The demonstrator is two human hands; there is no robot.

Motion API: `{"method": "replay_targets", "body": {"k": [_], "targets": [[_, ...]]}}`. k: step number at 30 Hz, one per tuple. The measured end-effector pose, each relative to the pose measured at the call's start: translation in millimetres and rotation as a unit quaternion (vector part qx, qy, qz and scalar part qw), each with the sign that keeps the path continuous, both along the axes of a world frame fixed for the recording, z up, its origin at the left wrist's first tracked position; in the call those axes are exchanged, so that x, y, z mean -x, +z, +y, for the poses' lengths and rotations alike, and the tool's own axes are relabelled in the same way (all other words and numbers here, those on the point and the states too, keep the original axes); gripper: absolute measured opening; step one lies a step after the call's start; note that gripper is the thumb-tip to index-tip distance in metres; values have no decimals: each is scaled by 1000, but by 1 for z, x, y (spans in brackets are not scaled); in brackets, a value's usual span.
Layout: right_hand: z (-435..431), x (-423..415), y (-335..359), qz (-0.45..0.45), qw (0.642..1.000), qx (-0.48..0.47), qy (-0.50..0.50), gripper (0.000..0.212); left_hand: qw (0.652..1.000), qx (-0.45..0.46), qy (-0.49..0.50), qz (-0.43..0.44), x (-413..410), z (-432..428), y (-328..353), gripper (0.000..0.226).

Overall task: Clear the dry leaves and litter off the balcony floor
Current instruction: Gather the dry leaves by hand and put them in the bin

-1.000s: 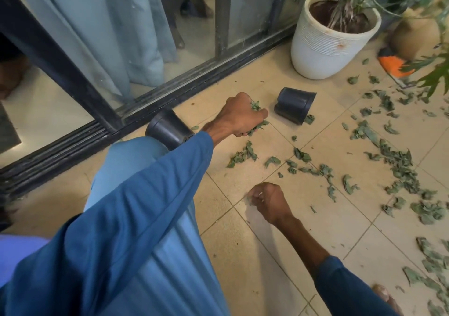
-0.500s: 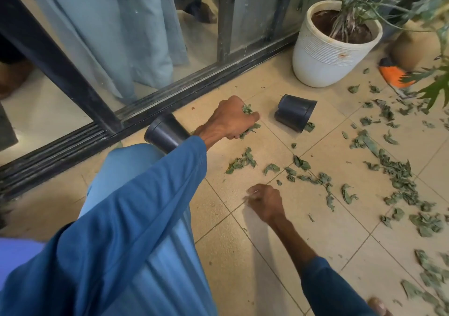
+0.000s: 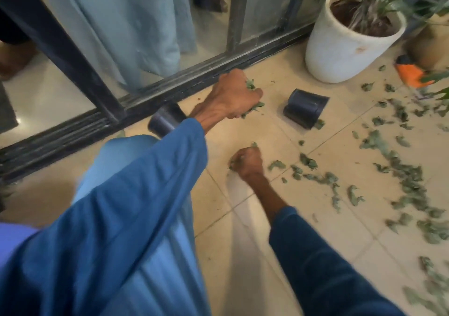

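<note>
Dry leaves (image 3: 398, 177) lay scattered over the tiled floor (image 3: 267, 255), thickest out to the right. Left hand (image 3: 230, 97) was closed in a fist around a bunch of leaves, up above the floor near the door track (image 3: 170, 89). Right hand (image 3: 247, 161) was low on the tiles, fingers curled tight on a few more leaves. Small black pot (image 3: 305, 109) lay tipped on its side just to the right of the left hand, with a leaf touching its rim. Another black pot (image 3: 165, 119) peeked out from behind the blue sleeve (image 3: 136, 206). White plant pot (image 3: 345, 43) stood upright by the glass door, with an orange thing (image 3: 410, 72) close beside it.
</note>
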State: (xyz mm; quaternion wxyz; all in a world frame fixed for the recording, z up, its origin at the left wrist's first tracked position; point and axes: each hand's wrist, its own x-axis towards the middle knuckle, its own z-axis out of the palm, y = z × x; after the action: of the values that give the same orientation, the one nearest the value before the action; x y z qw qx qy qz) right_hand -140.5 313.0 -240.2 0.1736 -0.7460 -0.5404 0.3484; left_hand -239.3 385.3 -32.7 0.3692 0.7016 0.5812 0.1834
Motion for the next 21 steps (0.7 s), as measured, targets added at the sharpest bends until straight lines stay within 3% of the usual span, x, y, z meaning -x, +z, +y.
{"method": "replay_targets", "body": {"k": [2, 5, 11, 15, 18, 21], "targets": [[-11, 8, -7, -41, 999, 16, -9, 19, 1000, -3, 2, 15, 2, 3, -4, 34], [-30, 11, -10, -136, 989, -34, 42, 21, 999, -7, 4, 31, 0, 2, -2, 37], [-36, 2, -6, -205, 974, -24, 93, 22, 999, -15, 26, 27, -2, 1, -5, 39], [-36, 0, 12, -225, 968, -21, 113, 27, 998, -23, 51, 18, 0, 5, -3, 39], [-41, -7, 28, -279, 948, -38, 149, 14, 997, -21, 60, 35, -2, 8, -4, 39], [-43, -23, 10, -233, 955, -54, 177, 16, 997, -15, 73, 37, -7, 4, -6, 38]]}}
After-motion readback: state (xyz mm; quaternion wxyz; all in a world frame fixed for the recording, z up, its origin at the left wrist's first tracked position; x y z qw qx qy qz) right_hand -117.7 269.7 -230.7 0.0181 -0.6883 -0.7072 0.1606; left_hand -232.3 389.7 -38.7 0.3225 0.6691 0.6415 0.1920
